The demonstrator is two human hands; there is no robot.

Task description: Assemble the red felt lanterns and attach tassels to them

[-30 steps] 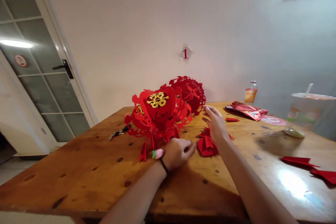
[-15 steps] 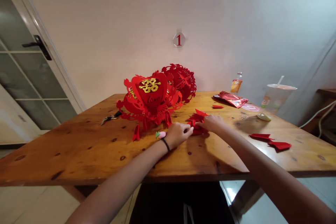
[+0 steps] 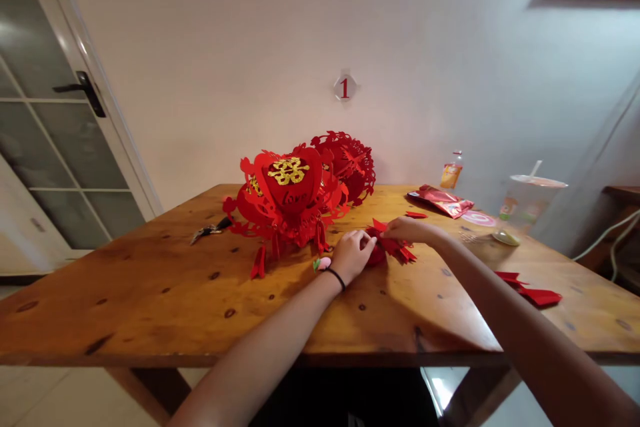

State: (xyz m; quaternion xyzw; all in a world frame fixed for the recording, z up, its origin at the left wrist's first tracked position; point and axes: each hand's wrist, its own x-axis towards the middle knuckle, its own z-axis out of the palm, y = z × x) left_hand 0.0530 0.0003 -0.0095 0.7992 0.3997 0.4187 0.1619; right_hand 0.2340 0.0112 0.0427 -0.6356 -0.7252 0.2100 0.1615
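My left hand (image 3: 353, 252), with a black band at the wrist, has its fingers bent together at the left edge of a small red cut-out piece (image 3: 400, 249). My right hand (image 3: 407, 231) pinches the top of that red piece from the right. Fringed red points stick out below the right fingers. Just beyond my hands stands a red lantern decoration (image 3: 295, 193) with a gold symbol and the word "Love". A second round red decoration (image 3: 353, 163) is behind it. By my left wrist lies a pink and green trinket (image 3: 323, 263).
Keys (image 3: 210, 231) lie left on the wooden table (image 3: 150, 307). To the right are a red packet (image 3: 443, 201), a bottle (image 3: 451, 172), a plastic cup with straw (image 3: 530, 203) and loose red pieces (image 3: 540, 296).
The view has tilted up slightly. Both hands have shifted a little to the right, and my right hand has risen, with the red piece's fringed points now showing below it.
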